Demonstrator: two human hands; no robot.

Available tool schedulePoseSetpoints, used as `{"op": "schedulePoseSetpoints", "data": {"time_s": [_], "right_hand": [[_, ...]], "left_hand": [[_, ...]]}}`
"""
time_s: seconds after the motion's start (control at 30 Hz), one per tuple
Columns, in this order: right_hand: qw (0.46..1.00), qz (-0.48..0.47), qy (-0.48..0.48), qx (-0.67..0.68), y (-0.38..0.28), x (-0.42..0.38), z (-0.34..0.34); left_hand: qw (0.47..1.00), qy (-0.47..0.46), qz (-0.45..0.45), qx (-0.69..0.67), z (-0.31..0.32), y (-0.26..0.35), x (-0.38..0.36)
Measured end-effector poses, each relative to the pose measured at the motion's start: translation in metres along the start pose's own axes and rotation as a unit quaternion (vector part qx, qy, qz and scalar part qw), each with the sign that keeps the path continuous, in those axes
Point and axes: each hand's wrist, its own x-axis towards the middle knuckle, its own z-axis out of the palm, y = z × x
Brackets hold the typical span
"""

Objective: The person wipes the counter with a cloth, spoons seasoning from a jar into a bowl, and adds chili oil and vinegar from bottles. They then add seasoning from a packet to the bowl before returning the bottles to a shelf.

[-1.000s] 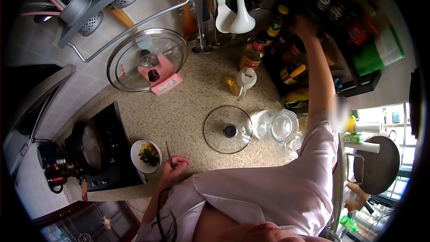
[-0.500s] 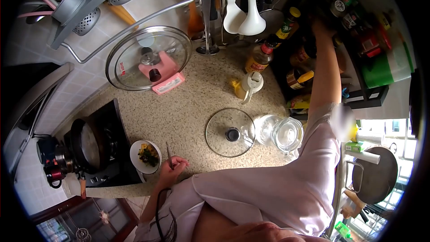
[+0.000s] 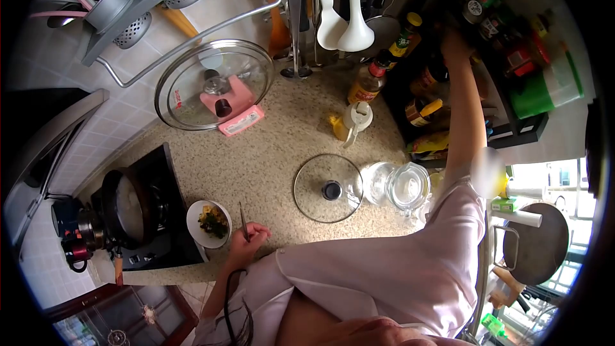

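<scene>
My left hand [image 3: 251,242] is closed around a thin, dark, stick-like utensil [image 3: 243,218] that points up from the fist; its exact kind cannot be made out. Just left of that hand, a white bowl [image 3: 209,244] holds yellow and dark green food. My right arm stretches up to the right into a dark rack. There my right hand [image 3: 456,46] is among bottles and jars, its fingers lost in shadow. Near it stand a bottle with a yellow cap [image 3: 405,38] and a sauce bottle [image 3: 423,111] lying lower in the rack.
A glass lid [image 3: 314,191] lies on the counter beside a clear glass jar [image 3: 408,187]. Behind them are an oil pitcher [image 3: 357,118] and a red-capped bottle [image 3: 367,83]. A pan [image 3: 125,208] sits on the stove at left. Another lid [image 3: 186,99] leans in a pink holder [image 3: 242,120].
The view has shifted very slightly. My right hand stays in the rack, a touch lower in the picture, and my left hand keeps its grip on the utensil.
</scene>
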Motion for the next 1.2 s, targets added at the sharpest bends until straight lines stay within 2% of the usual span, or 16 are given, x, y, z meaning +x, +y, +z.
{"op": "schedulePoseSetpoints", "data": {"time_s": [0.1, 0.17, 0.2, 0.3, 0.33, 0.4, 0.53, 0.6, 0.63, 0.7, 0.93, 1.0, 1.03, 1.1, 1.2], "right_hand": [[0.999, -0.030, 0.016, -0.032, 0.003, -0.015, -0.005], [0.992, -0.093, -0.030, -0.083, -0.008, -0.031, -0.023], [0.992, -0.091, -0.029, -0.086, -0.015, -0.032, -0.030], [0.978, -0.106, -0.041, 0.177, -0.039, -0.036, -0.043], [0.978, -0.104, -0.039, 0.178, -0.044, -0.034, -0.044], [0.955, -0.083, -0.057, 0.278, -0.054, -0.026, -0.042], [0.934, -0.082, -0.082, 0.337, -0.057, -0.006, -0.014], [0.896, -0.054, -0.130, 0.421, -0.054, 0.004, -0.006], [0.895, -0.055, -0.129, 0.424, -0.053, 0.007, -0.002], [0.927, -0.084, -0.074, 0.357, -0.051, 0.011, 0.003], [0.942, -0.032, -0.119, 0.313, -0.047, 0.020, -0.002], [0.911, 0.008, -0.165, 0.378, -0.040, 0.025, 0.008], [0.911, 0.008, -0.165, 0.378, -0.036, 0.026, 0.017], [0.868, 0.048, -0.159, 0.469, -0.034, 0.022, 0.021], [0.887, 0.042, -0.206, 0.411, -0.034, 0.020, -0.001]], "left_hand": [[1.000, 0.006, 0.015, -0.014, 0.002, 0.000, -0.002], [1.000, -0.017, 0.017, 0.011, 0.000, -0.003, -0.001], [1.000, -0.020, 0.019, 0.011, 0.001, -0.004, -0.001], [0.999, -0.037, 0.012, 0.015, 0.004, -0.006, -0.001], [0.999, -0.038, 0.020, 0.018, 0.005, -0.009, -0.001], [0.999, -0.036, 0.030, 0.024, 0.006, -0.010, -0.004], [1.000, -0.025, 0.014, -0.007, 0.004, -0.010, -0.011], [1.000, -0.014, 0.006, -0.010, 0.002, -0.011, -0.013], [1.000, -0.006, 0.012, -0.016, 0.001, -0.012, -0.013], [1.000, 0.000, 0.018, -0.022, 0.000, -0.013, -0.013], [1.000, -0.004, 0.012, 0.000, 0.000, -0.010, -0.005], [1.000, -0.002, 0.009, 0.009, 0.000, -0.011, -0.004], [1.000, -0.004, 0.011, 0.005, 0.000, -0.013, -0.003], [1.000, -0.006, 0.011, 0.001, 0.002, -0.012, -0.003], [1.000, 0.001, 0.017, -0.006, 0.005, -0.006, -0.004]]}}
